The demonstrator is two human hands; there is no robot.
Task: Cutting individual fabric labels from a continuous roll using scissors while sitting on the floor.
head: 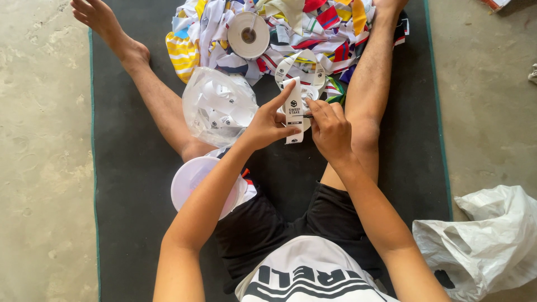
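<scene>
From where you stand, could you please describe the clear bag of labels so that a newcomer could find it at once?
Start at the dark mat on the concrete floor, where a person sits with legs spread. Beside the left hand, against that leg, lies the clear plastic bag stuffed with white label pieces. It is see-through, unlike the opaque white bag off the mat and the colourful fabric pile.

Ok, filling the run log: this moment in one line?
left hand: holds white label strip | right hand: pinches strip | clear bag: beside left hand
</scene>
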